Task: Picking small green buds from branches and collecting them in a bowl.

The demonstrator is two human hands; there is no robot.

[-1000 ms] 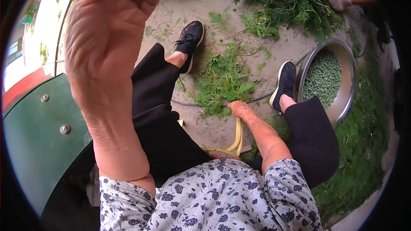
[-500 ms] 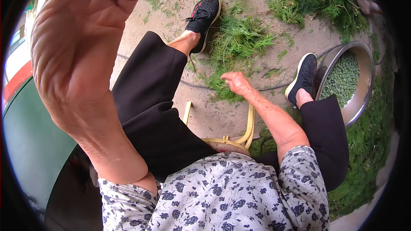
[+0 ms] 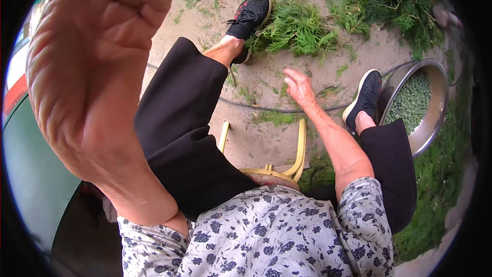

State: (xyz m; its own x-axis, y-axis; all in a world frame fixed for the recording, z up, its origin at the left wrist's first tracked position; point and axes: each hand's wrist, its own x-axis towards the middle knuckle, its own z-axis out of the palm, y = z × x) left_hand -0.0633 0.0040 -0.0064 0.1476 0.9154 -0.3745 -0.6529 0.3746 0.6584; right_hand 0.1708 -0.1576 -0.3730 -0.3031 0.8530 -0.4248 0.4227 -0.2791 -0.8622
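My left hand (image 3: 102, 77) is raised very close to the view at the upper left, its bare palm showing. Its fingers are loosely bent and partly cut off by the top edge; I see nothing in them. Farther down and to the right, my right hand (image 3: 301, 90) reaches low over the ground between my feet, fingers loosely extended and holding nothing. Just beyond it lies a heap of feathery green conifer sprigs (image 3: 302, 31), beside my left shoe (image 3: 251, 14). Thin green scraps (image 3: 277, 118) lie nearer to me, below the hand.
A metal basin (image 3: 435, 107) of small round green pieces (image 3: 410, 100) stands by my right shoe (image 3: 365, 97). More cut branches (image 3: 389, 0) lie at the far right. A dark cable (image 3: 241, 104) crosses the ground. Beneath me is a yellow-framed stool (image 3: 301, 143); a green surface (image 3: 36, 174) is at left.
The sprigs in front of the stool have shifted away from me into a tighter heap. My right hand has moved a little right and away from me. My left hand has drifted slightly left.
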